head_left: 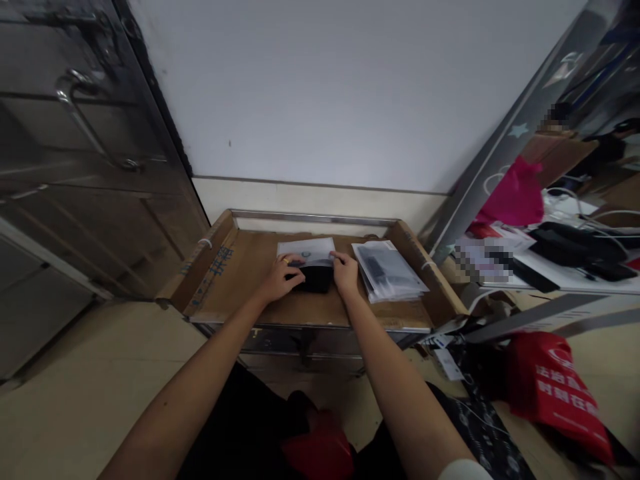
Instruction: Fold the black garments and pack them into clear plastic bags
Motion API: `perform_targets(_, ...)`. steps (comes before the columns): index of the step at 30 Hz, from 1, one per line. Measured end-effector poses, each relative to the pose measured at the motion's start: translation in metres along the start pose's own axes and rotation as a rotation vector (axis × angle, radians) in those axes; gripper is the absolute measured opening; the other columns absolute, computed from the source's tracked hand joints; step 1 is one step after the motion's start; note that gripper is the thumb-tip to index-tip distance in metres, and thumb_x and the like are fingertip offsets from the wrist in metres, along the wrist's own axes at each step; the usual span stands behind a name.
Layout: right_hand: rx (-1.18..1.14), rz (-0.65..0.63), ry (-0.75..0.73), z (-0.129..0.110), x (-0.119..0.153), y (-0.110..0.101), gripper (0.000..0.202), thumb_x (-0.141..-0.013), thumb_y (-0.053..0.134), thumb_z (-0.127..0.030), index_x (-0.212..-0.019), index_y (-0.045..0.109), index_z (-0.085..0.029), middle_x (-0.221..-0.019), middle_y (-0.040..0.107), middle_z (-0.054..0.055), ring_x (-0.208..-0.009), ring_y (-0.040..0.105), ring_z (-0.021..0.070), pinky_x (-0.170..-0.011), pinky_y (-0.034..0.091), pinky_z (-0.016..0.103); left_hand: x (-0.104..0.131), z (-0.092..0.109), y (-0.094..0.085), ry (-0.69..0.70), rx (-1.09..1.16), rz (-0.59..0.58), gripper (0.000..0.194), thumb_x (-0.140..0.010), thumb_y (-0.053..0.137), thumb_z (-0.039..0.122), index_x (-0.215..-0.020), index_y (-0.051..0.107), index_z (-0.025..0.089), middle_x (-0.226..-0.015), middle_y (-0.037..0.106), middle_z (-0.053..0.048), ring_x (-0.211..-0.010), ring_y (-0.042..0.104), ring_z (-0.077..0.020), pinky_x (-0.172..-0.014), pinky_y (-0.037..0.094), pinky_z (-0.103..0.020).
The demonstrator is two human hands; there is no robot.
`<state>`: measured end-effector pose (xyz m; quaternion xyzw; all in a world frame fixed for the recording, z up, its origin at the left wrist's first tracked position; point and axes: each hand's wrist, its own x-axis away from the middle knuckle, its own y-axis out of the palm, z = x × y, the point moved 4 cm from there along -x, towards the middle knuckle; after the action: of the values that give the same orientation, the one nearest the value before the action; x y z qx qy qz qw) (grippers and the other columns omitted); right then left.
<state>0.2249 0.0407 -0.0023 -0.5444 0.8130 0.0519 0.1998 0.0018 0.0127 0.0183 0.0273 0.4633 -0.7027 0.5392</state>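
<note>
A frosted white plastic bag [320,247] lies on the cardboard-lined cart top, a small printed mark on its face. At its near edge is a flat black item [317,279]; I cannot tell how far it sits inside the bag. Curled over the bag's left side, my left hand [281,279] has its thumb by the black item. My right hand [346,272] pinches the bag's right edge. Just right of that hand lies a stack of similar frosted bags [387,270] with dark contents.
Raised cardboard flaps [417,257] border the cart top. A metal door [75,167] stands at left, a pale wall panel [325,93] behind. At right, a cluttered white table [530,267] holds a black pouch and cables. A red bag [555,387] lies below; people are farther back.
</note>
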Motion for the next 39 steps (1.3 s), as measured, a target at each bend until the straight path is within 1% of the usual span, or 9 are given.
perform_targets(3, 0.001, -0.010, 0.011, 0.001, 0.002, -0.001, 0.029, -0.075, 0.053, -0.023, -0.088, 0.079, -0.018, -0.098, 0.078, 0.010, -0.098, 0.071, 0.0266, -0.097, 0.051, 0.042, 0.000, -0.013, -0.003, -0.102, 0.005, 0.168, 0.023, -0.091, 0.056, 0.023, -0.083, 0.077, 0.024, -0.106, 0.071, -0.008, -0.113, 0.055, -0.0264, -0.108, 0.039, -0.052)
perform_targets(5, -0.010, -0.024, 0.021, 0.000, 0.003, -0.002, 0.028, -0.076, 0.055, -0.025, -0.089, 0.079, -0.018, -0.099, 0.078, 0.011, -0.100, 0.071, 0.0273, -0.099, 0.050, 0.043, 0.001, -0.018, -0.001, -0.130, -0.047, 0.198, 0.024, -0.086, 0.058, 0.018, -0.098, 0.077, 0.025, -0.109, 0.071, -0.007, -0.114, 0.055, -0.0271, -0.108, 0.038, -0.052)
perform_targets(9, -0.032, -0.093, 0.034, -0.004, 0.005, -0.001, 0.032, -0.079, 0.062, -0.033, -0.102, 0.078, -0.017, -0.111, 0.077, 0.012, -0.110, 0.069, 0.0285, -0.107, 0.046, 0.045, 0.002, -0.017, 0.004, -0.139, -0.164, 0.106, 0.053, -0.072, 0.069, 0.018, -0.125, 0.068, 0.026, -0.127, 0.066, -0.007, -0.125, 0.050, -0.0302, -0.112, 0.035, -0.051)
perform_targets(15, -0.060, -0.330, -0.024, -0.018, 0.023, 0.003, 0.073, -0.076, 0.071, -0.033, -0.145, 0.054, -0.018, -0.148, 0.057, 0.010, -0.138, 0.051, 0.0265, -0.120, 0.033, 0.043, 0.000, -0.013, 0.006, -0.126, -0.193, -0.083, 0.078, -0.064, 0.079, 0.029, -0.139, 0.056, 0.021, -0.143, 0.054, -0.011, -0.134, 0.046, -0.0312, -0.117, 0.033, -0.049)
perform_targets(17, -0.102, -0.409, -0.034, -0.020, 0.029, 0.003, 0.086, -0.075, 0.072, -0.029, -0.155, 0.040, -0.023, -0.156, 0.047, 0.006, -0.144, 0.044, 0.0254, -0.123, 0.029, 0.044, 0.000, -0.013, 0.004, -0.121, -0.137, -0.101, 0.074, -0.066, 0.081, 0.036, -0.134, 0.059, 0.021, -0.145, 0.053, -0.012, -0.135, 0.046, -0.0314, -0.118, 0.032, -0.050)
perform_targets(20, -0.164, -0.484, -0.030, -0.021, 0.032, 0.004, 0.095, -0.073, 0.069, -0.020, -0.159, 0.028, -0.028, -0.162, 0.038, 0.002, -0.146, 0.041, 0.0242, -0.124, 0.026, 0.044, 0.000, -0.013, -0.001, -0.131, 0.006, -0.064, 0.045, -0.083, 0.069, 0.045, -0.122, 0.065, 0.023, -0.142, 0.057, -0.010, -0.133, 0.051, -0.0280, -0.116, 0.034, -0.048)
perform_targets(23, -0.177, -0.506, -0.047, -0.021, 0.031, 0.004, 0.095, -0.071, 0.065, -0.015, -0.159, 0.030, -0.026, -0.162, 0.039, 0.002, -0.149, 0.036, 0.0224, -0.126, 0.020, 0.042, 0.000, -0.009, -0.002, -0.143, 0.081, -0.041, 0.032, -0.097, 0.050, 0.046, -0.116, 0.065, 0.024, -0.129, 0.067, -0.006, -0.123, 0.059, -0.0237, -0.112, 0.039, -0.043)
perform_targets(32, -0.211, -0.518, -0.051, -0.020, 0.033, 0.003, 0.090, -0.067, 0.062, -0.014, -0.154, 0.041, -0.026, -0.160, 0.042, 0.001, -0.152, 0.032, 0.0207, -0.127, 0.016, 0.042, -0.013, -0.025, 0.001, -0.271, -0.190, -0.107, 0.044, -0.105, 0.023, 0.048, -0.130, 0.054, 0.028, -0.128, 0.068, -0.004, -0.122, 0.060, -0.0207, -0.116, 0.033, -0.044)
perform_targets(39, -0.069, -0.333, -0.028, -0.018, 0.027, -0.013, 0.058, -0.066, 0.051, -0.015, -0.118, 0.074, -0.023, -0.123, 0.073, 0.004, -0.120, 0.064, 0.0249, -0.114, 0.041, 0.044, -0.009, -0.055, -0.020, -0.344, -0.422, -0.087, 0.049, -0.103, 0.037, 0.042, -0.147, 0.041, 0.025, -0.144, 0.059, -0.011, -0.140, 0.048, -0.0236, -0.119, 0.027, -0.047)
